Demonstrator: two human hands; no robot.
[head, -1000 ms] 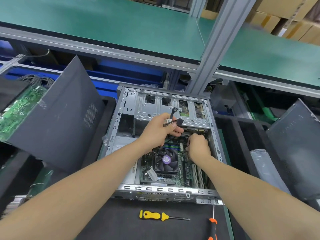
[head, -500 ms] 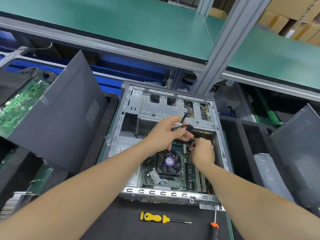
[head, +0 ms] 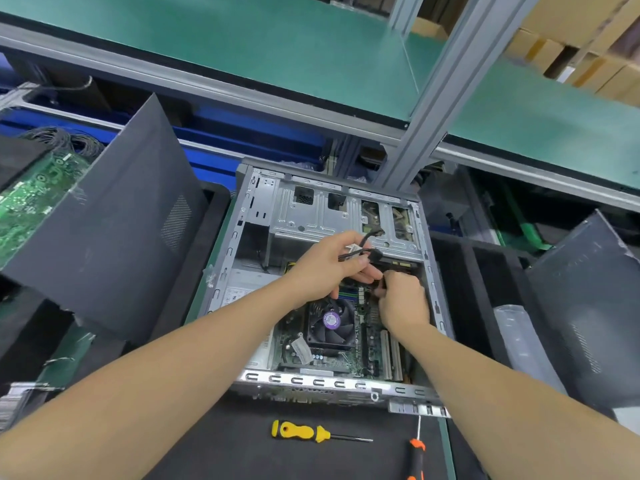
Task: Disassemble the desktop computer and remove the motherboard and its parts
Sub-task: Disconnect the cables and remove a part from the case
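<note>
Nearest me, on the black mat (head: 225,445), a yellow-handled screwdriver (head: 304,432) lies flat. An orange-handled screwdriver (head: 416,455) lies just to its right and runs off the bottom edge. Beyond them the open computer case (head: 332,384) lies on its side with its near rim facing me. Inside, the motherboard (head: 372,355) sits in the floor of the case, and the CPU fan (head: 330,322) with a purple sticker sits on its left part. My right hand (head: 403,301) is over the far right of the board, fingers curled and pinching a small dark plug (head: 379,291); I can't make out what it joins. My left hand (head: 325,268) is just beside it, gripping a bundle of black cables (head: 367,249) whose ends stick up past the thumb. Behind the hands stands the grey drive cage (head: 311,216). A dark side panel (head: 114,237) leans left of the case, and another panel (head: 588,306) stands to its right. Farthest off is a green shelf (head: 277,39), with cardboard boxes (head: 571,39) at upper right.
</note>
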